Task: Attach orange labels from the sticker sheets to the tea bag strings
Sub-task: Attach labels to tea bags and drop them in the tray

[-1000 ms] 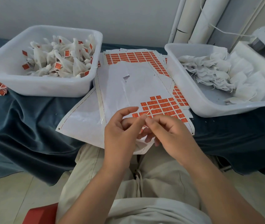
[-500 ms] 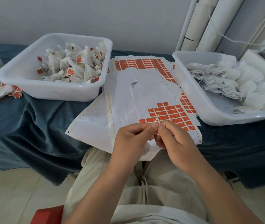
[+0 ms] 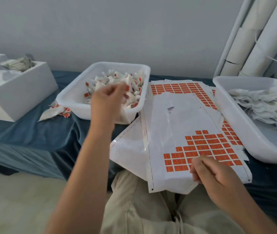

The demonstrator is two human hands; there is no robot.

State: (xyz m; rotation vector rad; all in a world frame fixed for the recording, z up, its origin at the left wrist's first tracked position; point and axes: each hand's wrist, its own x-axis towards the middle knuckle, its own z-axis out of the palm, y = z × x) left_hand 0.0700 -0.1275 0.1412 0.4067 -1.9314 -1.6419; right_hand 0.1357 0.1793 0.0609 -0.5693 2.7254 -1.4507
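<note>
Two hands, well apart: the left hand [image 3: 107, 102], blurred, hovers with fingers curled over a white tub [image 3: 77, 98] of labelled tea bags [image 3: 117, 80], grip impossible to judge; the right hand [image 3: 208, 171], curled on nothing visible, hangs over the sticker sheet [image 3: 176, 119] beside orange labels [image 3: 207, 144].

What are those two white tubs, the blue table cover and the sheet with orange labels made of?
Left tub and right tub: likely moulded plastic, smooth, slightly glossy, rounded rims. Blue cover: fabric, perhaps velvet; soft sheen, draped folds. Sticker sheet: orange labels look like matte paper on glossy backing, probably coated paper; bare areas reflect light.
</note>
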